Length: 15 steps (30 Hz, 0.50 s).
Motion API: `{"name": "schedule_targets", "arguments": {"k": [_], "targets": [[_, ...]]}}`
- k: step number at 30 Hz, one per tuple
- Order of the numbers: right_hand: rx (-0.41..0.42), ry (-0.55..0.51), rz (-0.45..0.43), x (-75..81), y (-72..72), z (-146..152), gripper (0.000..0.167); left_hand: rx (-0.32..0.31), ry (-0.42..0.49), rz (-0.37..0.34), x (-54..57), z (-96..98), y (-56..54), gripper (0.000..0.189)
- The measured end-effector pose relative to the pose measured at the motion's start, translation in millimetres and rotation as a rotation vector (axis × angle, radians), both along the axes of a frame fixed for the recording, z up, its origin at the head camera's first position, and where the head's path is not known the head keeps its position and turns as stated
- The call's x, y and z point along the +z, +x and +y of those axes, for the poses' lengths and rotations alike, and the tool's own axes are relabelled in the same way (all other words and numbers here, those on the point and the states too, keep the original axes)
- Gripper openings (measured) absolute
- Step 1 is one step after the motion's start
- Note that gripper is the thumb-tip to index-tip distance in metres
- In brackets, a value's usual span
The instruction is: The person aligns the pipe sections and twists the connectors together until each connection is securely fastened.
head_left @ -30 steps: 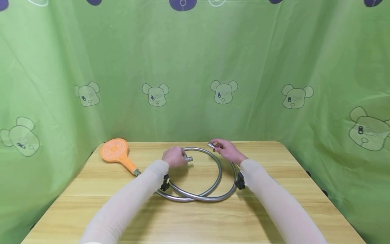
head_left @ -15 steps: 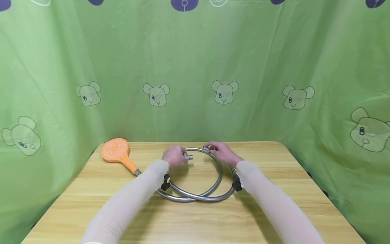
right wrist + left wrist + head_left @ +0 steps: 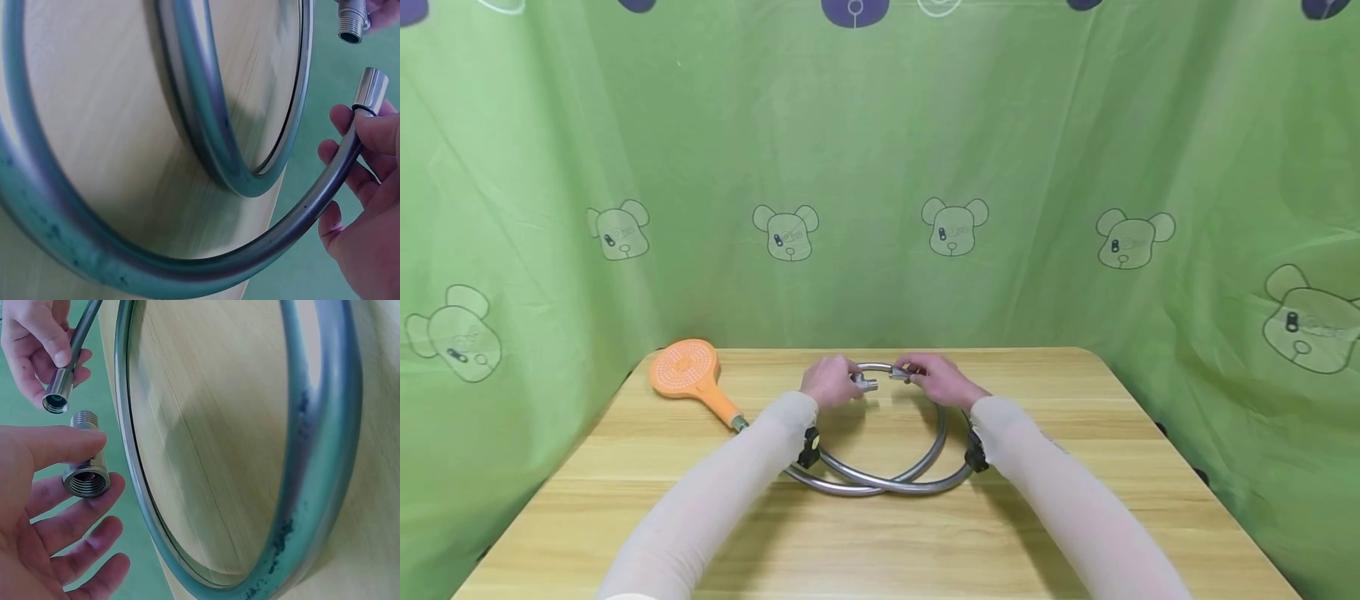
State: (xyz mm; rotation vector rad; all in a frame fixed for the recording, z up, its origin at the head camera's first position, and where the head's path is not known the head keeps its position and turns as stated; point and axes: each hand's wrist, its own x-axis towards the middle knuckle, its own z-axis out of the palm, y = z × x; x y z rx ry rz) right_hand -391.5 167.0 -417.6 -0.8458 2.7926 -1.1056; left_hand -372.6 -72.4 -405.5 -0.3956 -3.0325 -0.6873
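In the head view my left hand (image 3: pixel 831 382) pinches a small threaded metal pipe fitting (image 3: pixel 86 456) between thumb and index finger, its other fingers spread apart. The fitting's male thread points toward the hose; a wider threaded opening shows on its side. My right hand (image 3: pixel 942 380) holds the free end of a metal shower hose (image 3: pixel 294 231) just behind its shiny end nut (image 3: pixel 370 90). Nut and fitting face each other with a small gap between them. At the hose's other end, an orange shower head (image 3: pixel 685 369) lies face up at the table's left.
The coiled hose loops lie on the wooden table (image 3: pixel 880 550) between my forearms, crossing near the front. A green curtain (image 3: pixel 865 167) with bear-face prints surrounds the table's back and sides.
My right hand has moved left with the hose end, bringing its nut close to the fitting. My left hand stays almost in place with the fitting.
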Motion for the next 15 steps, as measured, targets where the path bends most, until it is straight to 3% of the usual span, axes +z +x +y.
{"name": "schedule_targets", "arguments": {"k": [15], "targets": [[-0.023, 0.133, 0.090, -6.8, 0.3, -9.8, 0.035, -0.016, 0.013, 0.001, 2.0, 1.2, -0.2, 0.023]]}}
